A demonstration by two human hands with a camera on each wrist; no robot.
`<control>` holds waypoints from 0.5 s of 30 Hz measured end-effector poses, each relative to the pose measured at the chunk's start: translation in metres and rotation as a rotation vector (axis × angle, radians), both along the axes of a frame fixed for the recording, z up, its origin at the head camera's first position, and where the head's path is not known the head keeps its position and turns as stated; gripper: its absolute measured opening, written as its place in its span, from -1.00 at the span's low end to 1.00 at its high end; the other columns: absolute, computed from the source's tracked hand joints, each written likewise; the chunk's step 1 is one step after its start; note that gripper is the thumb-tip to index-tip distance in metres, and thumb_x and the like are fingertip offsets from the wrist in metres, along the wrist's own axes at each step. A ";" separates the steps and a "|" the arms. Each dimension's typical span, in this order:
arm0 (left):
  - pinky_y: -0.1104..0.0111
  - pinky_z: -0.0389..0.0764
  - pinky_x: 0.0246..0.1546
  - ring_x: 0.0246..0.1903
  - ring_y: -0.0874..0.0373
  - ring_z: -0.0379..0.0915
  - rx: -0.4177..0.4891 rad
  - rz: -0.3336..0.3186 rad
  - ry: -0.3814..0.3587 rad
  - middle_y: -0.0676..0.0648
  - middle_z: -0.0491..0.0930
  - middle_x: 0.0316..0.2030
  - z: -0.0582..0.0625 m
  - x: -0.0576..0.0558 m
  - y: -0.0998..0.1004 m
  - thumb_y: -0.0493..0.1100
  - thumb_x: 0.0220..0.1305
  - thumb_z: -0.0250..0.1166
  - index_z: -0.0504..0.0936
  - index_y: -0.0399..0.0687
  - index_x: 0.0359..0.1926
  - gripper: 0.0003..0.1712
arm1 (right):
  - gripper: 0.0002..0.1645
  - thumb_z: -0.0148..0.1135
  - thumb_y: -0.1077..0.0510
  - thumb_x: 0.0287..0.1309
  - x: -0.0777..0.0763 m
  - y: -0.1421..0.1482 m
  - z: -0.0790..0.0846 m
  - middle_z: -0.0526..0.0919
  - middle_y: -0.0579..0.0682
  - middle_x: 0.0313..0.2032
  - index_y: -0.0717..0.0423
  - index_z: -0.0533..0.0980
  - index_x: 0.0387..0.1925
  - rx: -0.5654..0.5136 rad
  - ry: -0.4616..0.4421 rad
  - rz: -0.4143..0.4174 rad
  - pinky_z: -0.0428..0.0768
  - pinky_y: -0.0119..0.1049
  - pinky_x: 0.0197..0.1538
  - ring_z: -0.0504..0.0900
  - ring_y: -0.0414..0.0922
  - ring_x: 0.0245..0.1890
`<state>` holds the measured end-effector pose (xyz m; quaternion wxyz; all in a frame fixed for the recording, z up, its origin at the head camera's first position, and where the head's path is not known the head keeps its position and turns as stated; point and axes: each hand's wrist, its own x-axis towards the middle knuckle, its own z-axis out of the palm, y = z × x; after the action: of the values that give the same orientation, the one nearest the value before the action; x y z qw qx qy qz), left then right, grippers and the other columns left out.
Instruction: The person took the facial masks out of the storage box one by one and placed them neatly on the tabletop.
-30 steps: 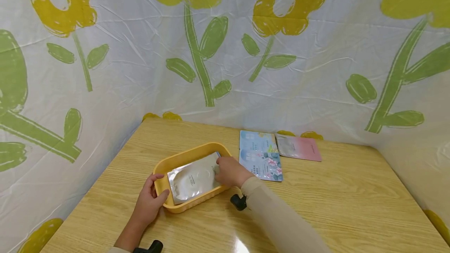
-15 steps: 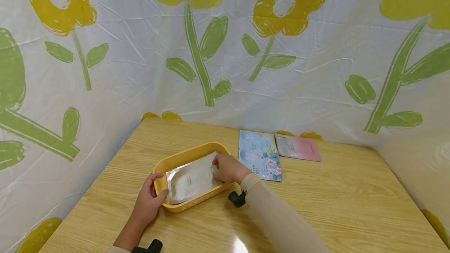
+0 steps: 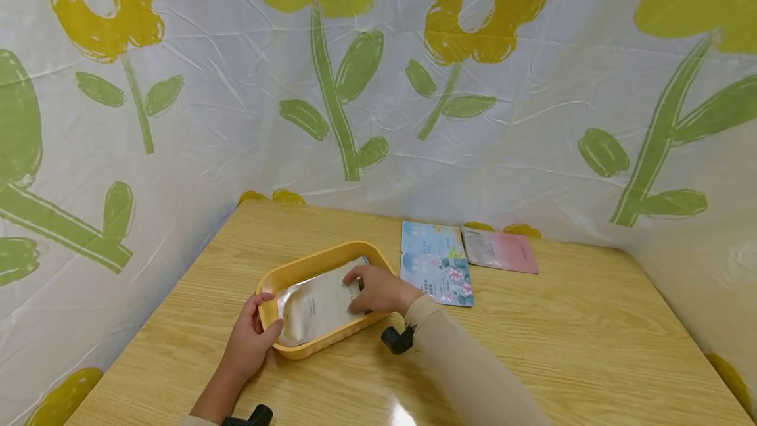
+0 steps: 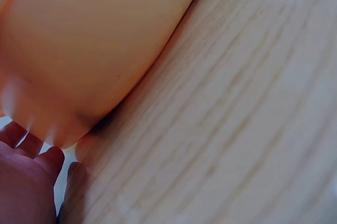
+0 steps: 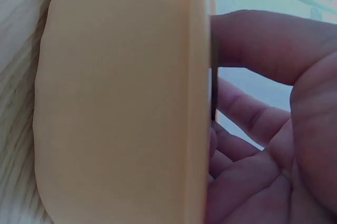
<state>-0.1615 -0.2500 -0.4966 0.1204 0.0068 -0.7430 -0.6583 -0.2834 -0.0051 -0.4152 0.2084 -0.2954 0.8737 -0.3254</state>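
Observation:
In the head view, a yellow plastic tray [image 3: 313, 264] stands at a slant on the wooden table. Inside it lies a silvery face mask packet [image 3: 319, 314], with a bluish edge showing beneath its far right corner. My left hand [image 3: 251, 340] grips the tray's left end, thumb and fingertips over the rim. Over the right end reaches my right hand [image 3: 381, 290], thumb and index finger spread apart on the packet. The right wrist view has the tray's outer wall [image 5: 121, 98] in front of my thumb and fingers, whose tips are partly hidden behind the rim.
Two blue floral packets [image 3: 437, 281] lie just right of the tray. Beside them, towards the back, is a pink and silver packet [image 3: 503, 252]. A flower-printed curtain [image 3: 532, 150] encloses the table [image 3: 550, 340] at the back and sides.
The silvery packet has slid slightly left inside the tray. My right hand has shifted a little left, and its thumb and index finger have spread apart. My left hand keeps its hold.

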 end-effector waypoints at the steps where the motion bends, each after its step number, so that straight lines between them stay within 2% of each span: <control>1: 0.61 0.47 0.00 0.16 0.04 0.36 0.002 -0.001 0.002 -0.37 0.26 0.27 0.000 0.000 0.000 -0.49 0.27 0.20 0.23 -0.39 0.25 -0.44 | -0.47 0.50 0.21 -0.01 0.001 -0.001 0.000 0.54 0.00 -0.26 0.14 0.57 0.05 0.004 0.018 0.010 0.51 -0.26 -0.19 0.46 -0.10 -0.28; 7: 0.59 0.50 -0.02 0.13 0.12 0.39 0.024 -0.009 0.009 -0.39 0.26 0.26 -0.001 -0.001 0.000 -0.52 0.26 0.18 0.22 -0.43 0.24 -0.44 | -0.45 0.48 0.15 -0.01 0.007 -0.004 0.001 0.60 -0.04 -0.05 0.07 0.57 0.08 0.002 0.045 0.034 0.52 -0.25 -0.05 0.51 -0.12 -0.17; 11: 0.59 0.48 0.00 0.17 0.09 0.36 0.024 -0.011 -0.003 -0.40 0.23 0.28 -0.001 -0.001 0.000 -0.51 0.27 0.18 0.21 -0.41 0.25 -0.43 | -0.47 0.46 0.16 0.01 0.010 -0.006 0.001 0.60 -0.05 -0.04 0.08 0.57 0.08 -0.014 0.035 0.036 0.51 -0.22 0.05 0.50 -0.11 -0.10; 15: 0.60 0.48 0.00 0.19 0.05 0.34 0.018 -0.012 -0.008 -0.40 0.22 0.29 -0.001 -0.001 0.000 -0.50 0.28 0.18 0.20 -0.41 0.26 -0.43 | -0.48 0.44 0.18 0.02 0.011 -0.007 0.000 0.59 -0.06 -0.05 0.09 0.57 0.08 -0.042 0.016 0.030 0.50 -0.20 0.06 0.50 -0.11 -0.09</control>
<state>-0.1627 -0.2500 -0.4972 0.1132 0.0060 -0.7374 -0.6659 -0.2721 -0.0121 -0.4153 0.1999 -0.3153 0.8639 -0.3380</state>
